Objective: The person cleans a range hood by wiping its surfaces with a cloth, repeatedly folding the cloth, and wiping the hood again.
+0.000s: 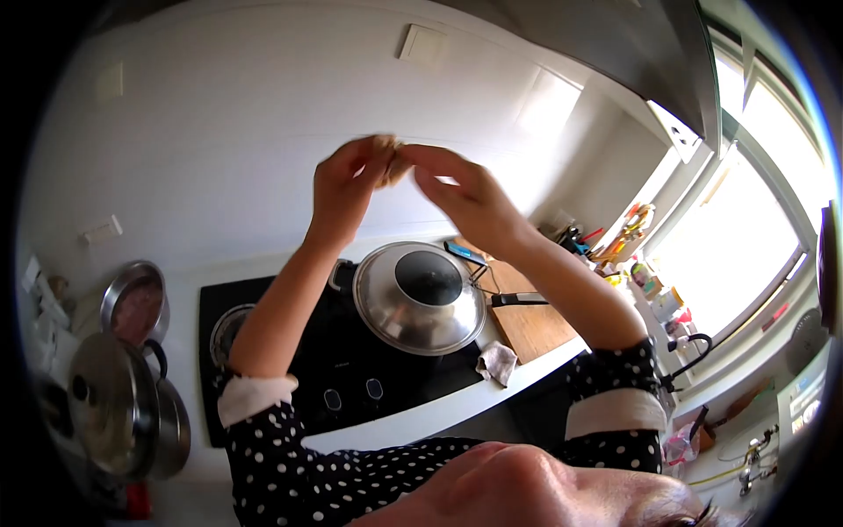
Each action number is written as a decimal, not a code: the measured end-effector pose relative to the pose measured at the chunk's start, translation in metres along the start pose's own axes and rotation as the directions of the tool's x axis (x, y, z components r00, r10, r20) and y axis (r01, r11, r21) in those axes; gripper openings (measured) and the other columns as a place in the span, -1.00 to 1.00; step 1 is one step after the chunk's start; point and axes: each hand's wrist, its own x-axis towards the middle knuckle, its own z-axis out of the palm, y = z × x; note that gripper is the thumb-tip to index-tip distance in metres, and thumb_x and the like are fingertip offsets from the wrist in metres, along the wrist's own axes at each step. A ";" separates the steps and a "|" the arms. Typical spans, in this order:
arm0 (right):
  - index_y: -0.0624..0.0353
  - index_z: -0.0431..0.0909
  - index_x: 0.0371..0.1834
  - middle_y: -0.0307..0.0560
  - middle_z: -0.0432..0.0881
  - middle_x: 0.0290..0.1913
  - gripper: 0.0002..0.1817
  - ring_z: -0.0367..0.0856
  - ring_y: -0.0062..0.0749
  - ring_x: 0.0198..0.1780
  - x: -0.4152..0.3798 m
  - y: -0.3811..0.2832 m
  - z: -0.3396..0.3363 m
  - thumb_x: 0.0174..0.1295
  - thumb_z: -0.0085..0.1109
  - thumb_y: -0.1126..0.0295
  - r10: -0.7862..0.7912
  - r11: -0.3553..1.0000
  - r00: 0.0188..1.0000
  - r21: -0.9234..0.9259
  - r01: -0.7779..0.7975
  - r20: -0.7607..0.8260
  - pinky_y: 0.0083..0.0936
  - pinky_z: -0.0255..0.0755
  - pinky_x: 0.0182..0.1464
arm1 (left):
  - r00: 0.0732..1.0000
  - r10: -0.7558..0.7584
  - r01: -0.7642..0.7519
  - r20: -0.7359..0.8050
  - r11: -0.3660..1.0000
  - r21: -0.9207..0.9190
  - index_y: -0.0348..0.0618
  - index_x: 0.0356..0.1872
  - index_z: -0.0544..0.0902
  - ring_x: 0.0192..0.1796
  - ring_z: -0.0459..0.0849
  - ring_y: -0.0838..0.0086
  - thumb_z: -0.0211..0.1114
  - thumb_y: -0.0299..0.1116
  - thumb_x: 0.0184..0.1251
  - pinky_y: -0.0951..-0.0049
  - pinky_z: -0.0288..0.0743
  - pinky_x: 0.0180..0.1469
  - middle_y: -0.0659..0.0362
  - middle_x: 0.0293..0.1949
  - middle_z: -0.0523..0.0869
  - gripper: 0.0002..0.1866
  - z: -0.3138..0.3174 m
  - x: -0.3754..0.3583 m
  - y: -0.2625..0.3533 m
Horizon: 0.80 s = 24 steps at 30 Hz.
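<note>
Both hands are raised above the stove, in front of the white wall. My left hand (347, 180) is closed, its fingertips pinched around a small tan-brown thing (392, 167) that is blurred and too small to name. Fingers of my right hand (465, 193) meet the left fingertips at that same spot, thumb and forefinger drawn together. Below them a steel pan with a domed lid (373, 290) sits on the black cooktop (351, 378). The lid has a dark round centre, and a black handle (518, 299) points right.
A wooden cutting board (536, 325) lies right of the pan, with a crumpled cloth (497, 363) near the counter edge. At left stand a steel bowl (114, 303) with pinkish contents and a lidded pot (114, 417). Utensils (628, 233) and bottles line the window side; a range hood (615, 44) hangs overhead.
</note>
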 end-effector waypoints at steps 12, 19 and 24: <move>0.30 0.47 -0.07 0.04 0.50 0.02 -0.72 0.46 -0.30 0.07 -0.236 0.037 -0.074 0.12 -0.04 0.64 0.177 0.977 0.893 -0.033 -0.210 -0.414 -0.52 0.34 0.02 | 0.991 0.095 -0.120 -0.096 0.946 -0.301 -0.16 -0.26 0.53 -0.15 0.51 0.44 0.11 -0.19 0.20 0.33 0.35 -0.08 0.21 -0.31 0.59 -0.75 0.066 0.305 0.014; 0.38 0.49 -0.12 -0.10 0.57 -0.22 -0.80 0.53 -0.48 -0.16 -0.357 0.109 -0.028 0.24 -0.05 0.57 0.639 0.727 0.270 0.451 -0.517 -0.720 -0.63 0.38 -0.11 | 0.993 0.032 0.105 0.113 0.181 -0.978 -0.09 -0.46 0.52 -0.09 0.46 0.31 -0.13 -0.01 0.28 0.13 0.29 0.01 0.21 -0.37 0.58 -0.60 0.089 0.484 -0.038; 0.21 0.57 -0.15 -0.19 0.60 -0.28 -0.80 0.49 -0.57 -0.30 -0.441 0.197 -0.009 0.25 -0.04 0.48 0.711 0.624 0.007 0.626 -0.468 -0.703 -0.69 0.36 -0.29 | 0.972 0.106 -0.231 -0.210 0.605 -0.762 -0.16 -0.35 0.53 -0.22 0.50 0.41 0.05 -0.28 0.22 0.33 0.35 -0.20 0.20 -0.40 0.60 -0.82 0.159 0.418 -0.037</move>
